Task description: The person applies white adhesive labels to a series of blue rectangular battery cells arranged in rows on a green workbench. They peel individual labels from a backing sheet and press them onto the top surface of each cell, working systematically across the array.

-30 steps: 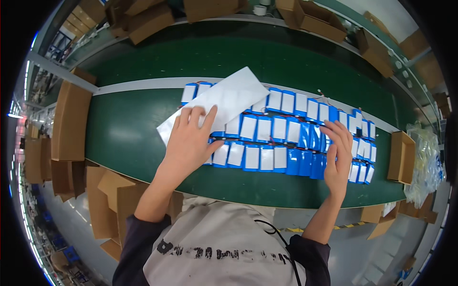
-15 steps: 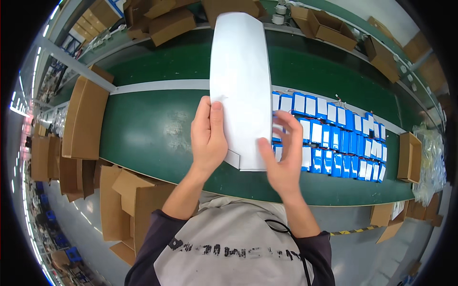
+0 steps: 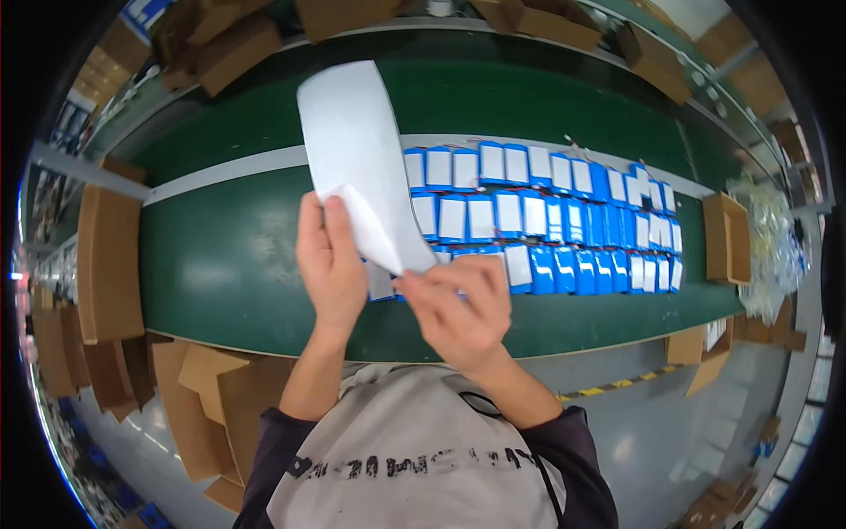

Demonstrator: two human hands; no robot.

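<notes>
A long white sheet (image 3: 348, 132), possibly several layers thick, is held up over the green table. My left hand (image 3: 332, 264) grips its left edge, thumb on top and fingers curled behind. At the near end, my right hand (image 3: 465, 309) is closed in a pinch on a lifted corner of white sheet, which folds up toward the middle and bares more white beneath. Behind and to the right lie rows of blue battery packs (image 3: 539, 212), many with a white rectangle on the face. The sheet and my right hand partly cover the nearest packs at the left end.
The green table (image 3: 220, 247) runs across in front of me. A cardboard box (image 3: 110, 256) stands at its left end, a smaller one (image 3: 726, 238) at its right beside clear plastic bags (image 3: 760, 247). An open carton (image 3: 198, 397) sits below the front edge; more boxes line the back.
My right hand has gone from loosely open beside the sheet to pinching its near corner, which now folds up. The sheet tilts to the left, and the whole view has shifted.
</notes>
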